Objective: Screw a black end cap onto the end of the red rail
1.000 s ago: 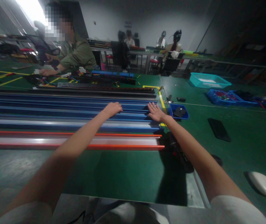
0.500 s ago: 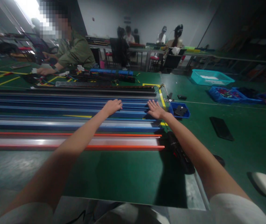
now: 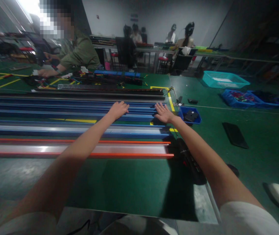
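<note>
Here, both hands (image 3: 119,110) (image 3: 163,113) touch blue rails (image 3: 139,118), the wall sign (image 3: 134,17) illegible.

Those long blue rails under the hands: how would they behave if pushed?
The blue rails run straight, so they're probably stiff. Their sheen suggests they may slide easily. Lying flat, they seem unlikely to roll.

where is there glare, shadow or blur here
In the head view: blown-out light at upper left; bright streak on the orange-edged rail; dark shadow across the green tabletop near its front edge; background people soft, while the left hand and right hand look clearer.
</note>
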A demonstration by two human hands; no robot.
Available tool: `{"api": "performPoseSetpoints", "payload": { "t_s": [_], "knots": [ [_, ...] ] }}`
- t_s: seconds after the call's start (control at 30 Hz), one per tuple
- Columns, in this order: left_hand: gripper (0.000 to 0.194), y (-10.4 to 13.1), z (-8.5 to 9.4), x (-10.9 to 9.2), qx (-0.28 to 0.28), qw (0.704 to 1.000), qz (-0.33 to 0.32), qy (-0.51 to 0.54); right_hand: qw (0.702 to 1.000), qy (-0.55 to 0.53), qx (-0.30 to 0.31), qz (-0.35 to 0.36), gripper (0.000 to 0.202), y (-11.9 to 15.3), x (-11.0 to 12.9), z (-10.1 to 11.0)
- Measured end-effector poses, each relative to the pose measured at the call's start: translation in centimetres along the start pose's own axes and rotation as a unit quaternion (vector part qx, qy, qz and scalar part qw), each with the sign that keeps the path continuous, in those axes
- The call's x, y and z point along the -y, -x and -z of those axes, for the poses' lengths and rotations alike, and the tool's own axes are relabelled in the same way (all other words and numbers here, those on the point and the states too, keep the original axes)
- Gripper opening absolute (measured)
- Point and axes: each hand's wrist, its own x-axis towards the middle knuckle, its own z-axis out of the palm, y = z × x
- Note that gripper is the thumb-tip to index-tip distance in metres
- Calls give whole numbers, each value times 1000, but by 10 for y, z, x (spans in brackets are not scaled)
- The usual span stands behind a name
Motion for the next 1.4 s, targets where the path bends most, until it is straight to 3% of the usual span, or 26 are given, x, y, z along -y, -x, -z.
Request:
{"api": "performPoseSetpoints", "payload": {
  "t_s": [0.63,1.1,1.4],
  "knots": [
    [29,-10,-18,9,17,1000,0,-8,999,12,-29,-9,71,-1,3,1],
    [36,-15,-20,13,25,999,-4,24,998,24,-52,-9,68,0,5,5],
    [34,-5,-12,11,-9,997,54,53,991,30,-118,-61,75,8,20,6]
  ]
}}
